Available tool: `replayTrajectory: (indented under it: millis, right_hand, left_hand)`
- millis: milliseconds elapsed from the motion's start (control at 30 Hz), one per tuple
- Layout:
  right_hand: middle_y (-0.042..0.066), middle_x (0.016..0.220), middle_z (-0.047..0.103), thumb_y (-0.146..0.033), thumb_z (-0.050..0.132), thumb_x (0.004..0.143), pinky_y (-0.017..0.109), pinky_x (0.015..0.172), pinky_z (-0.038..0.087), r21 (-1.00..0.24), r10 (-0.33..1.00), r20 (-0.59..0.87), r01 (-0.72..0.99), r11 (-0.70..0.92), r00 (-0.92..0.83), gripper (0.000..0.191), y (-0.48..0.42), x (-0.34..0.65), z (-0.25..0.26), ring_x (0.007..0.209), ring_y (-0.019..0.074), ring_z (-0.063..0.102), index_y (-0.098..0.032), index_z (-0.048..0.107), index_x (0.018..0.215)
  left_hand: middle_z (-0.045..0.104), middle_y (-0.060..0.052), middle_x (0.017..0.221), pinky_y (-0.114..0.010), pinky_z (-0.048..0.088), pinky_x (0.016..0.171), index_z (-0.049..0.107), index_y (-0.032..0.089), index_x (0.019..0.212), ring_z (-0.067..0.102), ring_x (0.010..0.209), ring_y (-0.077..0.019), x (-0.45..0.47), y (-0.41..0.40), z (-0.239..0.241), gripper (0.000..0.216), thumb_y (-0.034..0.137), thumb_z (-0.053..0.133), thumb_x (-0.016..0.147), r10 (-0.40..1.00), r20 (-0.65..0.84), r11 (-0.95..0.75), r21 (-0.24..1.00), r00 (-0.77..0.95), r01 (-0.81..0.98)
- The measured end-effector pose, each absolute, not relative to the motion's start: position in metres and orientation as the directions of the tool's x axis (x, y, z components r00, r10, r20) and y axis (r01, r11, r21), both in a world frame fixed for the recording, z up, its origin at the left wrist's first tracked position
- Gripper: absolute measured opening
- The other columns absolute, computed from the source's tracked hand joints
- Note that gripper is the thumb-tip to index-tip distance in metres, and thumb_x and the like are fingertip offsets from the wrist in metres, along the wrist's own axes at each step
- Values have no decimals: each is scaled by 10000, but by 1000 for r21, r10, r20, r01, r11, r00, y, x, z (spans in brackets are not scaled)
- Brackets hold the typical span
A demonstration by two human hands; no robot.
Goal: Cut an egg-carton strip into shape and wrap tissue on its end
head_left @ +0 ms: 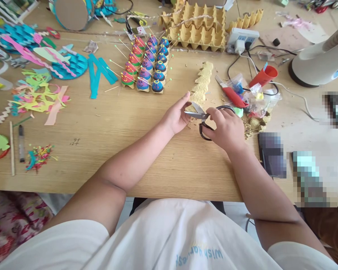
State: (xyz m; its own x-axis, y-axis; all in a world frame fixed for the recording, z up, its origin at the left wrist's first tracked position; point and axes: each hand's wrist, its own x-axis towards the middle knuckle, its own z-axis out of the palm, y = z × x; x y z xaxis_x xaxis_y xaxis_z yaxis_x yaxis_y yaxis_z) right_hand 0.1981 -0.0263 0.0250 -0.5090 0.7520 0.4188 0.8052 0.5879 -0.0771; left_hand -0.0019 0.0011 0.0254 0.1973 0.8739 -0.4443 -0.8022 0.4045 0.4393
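Note:
My right hand [225, 125] grips a pair of scissors [197, 112] by the black handles. Their blades are parted and point left, toward my left hand [178, 115]. That hand is closed, thumb up, around a bit of yellow egg carton at the near end of a bumpy egg-carton strip [202, 84]. Whether the bit is joined to the strip is hidden by the fingers and blades. Crumbs of carton lie beneath the scissors. Beyond my left hand stand three rows of painted egg-carton cups [143, 71] in red, purple and blue, with pins sticking out.
Yellow egg trays [197, 28] lie at the back beside a power strip [243, 37]. On the right are a red-handled knife [232, 93], a red cup [263, 76], plastic bags and a phone [272, 153]. Paper scraps [42, 93] and a marker [21, 144] lie left.

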Motion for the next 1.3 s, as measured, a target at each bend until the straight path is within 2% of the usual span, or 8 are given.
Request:
replayTrajectory:
  millis: [167,367,533,867,1067,1300]
  right_hand:
    - [86,987,771,-335,660,916,366,777,444,-108,772,425,821,561,-472,377,-27,198,27,942,280,659,-204,659,1269]
    - [82,1000,791,-366,649,941,348,746,420,-95,797,396,842,530,-457,377,-36,191,32,941,273,682,-200,667,1278]
    - [98,1018,789,-378,633,965,354,750,416,-64,825,376,876,478,-423,369,-41,189,36,976,294,670,-205,671,1289]
    - [97,1005,781,-422,616,982,339,737,393,-108,882,350,922,373,-316,365,-44,186,38,953,278,669,-204,657,1272]
    - [104,995,782,-436,590,1004,336,724,362,-83,895,334,937,340,-295,343,-50,179,45,951,279,662,-198,662,1239]
    - [132,1011,746,-433,536,1035,369,764,375,7,869,387,943,332,-309,352,-53,178,43,1013,311,628,-187,661,1254]
  left_hand:
    - [854,7,924,-142,604,623,780,237,1354,788,656,-85,-3,0,26,309,246,603,1100,887,-418,383,430,195,-818]
    - [869,-28,1148,-159,651,844,735,226,1435,854,949,-123,0,-1,24,350,250,600,1113,899,-403,360,447,175,-819]
    - [854,-30,1275,-180,660,963,668,256,1534,844,1121,-154,0,1,23,415,250,565,1131,894,-416,362,443,170,-820]
    - [786,-23,1453,-191,613,1104,596,286,1613,816,1199,-130,2,-3,22,533,101,452,1134,925,-326,335,452,196,-827]
    - [799,-14,1426,-171,631,1062,586,297,1620,809,1215,-123,5,-6,28,545,103,397,1147,916,-357,339,440,185,-832]
    - [800,-20,1418,-170,647,1024,591,287,1610,809,1212,-119,3,-8,32,505,159,388,1166,923,-336,333,454,187,-826]
